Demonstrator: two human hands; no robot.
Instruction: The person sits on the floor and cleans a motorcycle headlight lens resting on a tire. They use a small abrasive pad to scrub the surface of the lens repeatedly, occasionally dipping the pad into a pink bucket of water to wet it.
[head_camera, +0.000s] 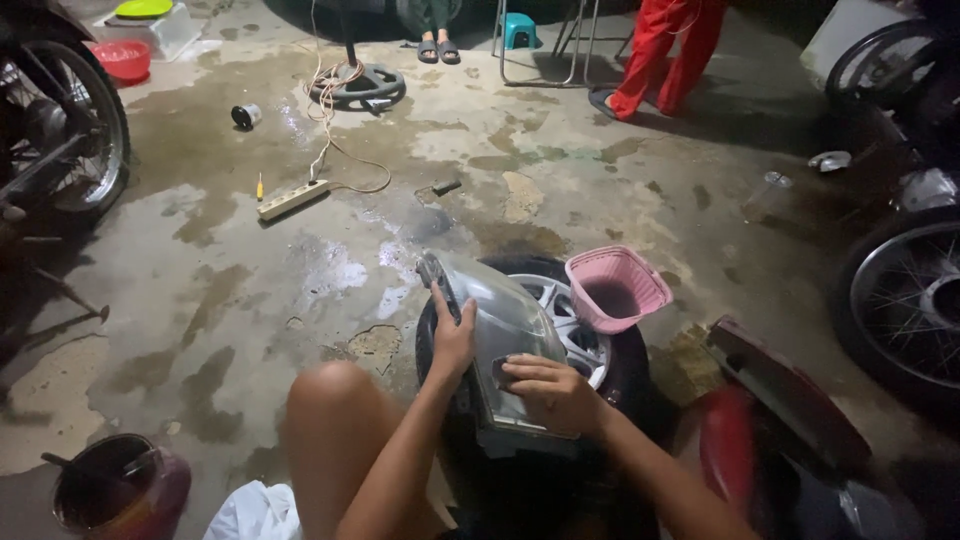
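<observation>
A clear car headlight unit (500, 320) lies on a black tyre with a silver wheel (590, 350) in front of my knees. My left hand (452, 338) grips the headlight's left edge and steadies it. My right hand (545, 390) presses a small dark pad against the lens near its lower part. My bare knee (335, 400) sits just left of the tyre.
A pink basket (615, 288) leans on the tyre's far side. A power strip (292, 199) with cord lies on the wet concrete. Motorbike wheels stand at left (75, 140) and right (905, 300). A dark bucket (115, 490) is at lower left. A person in red trousers (665, 55) stands far back.
</observation>
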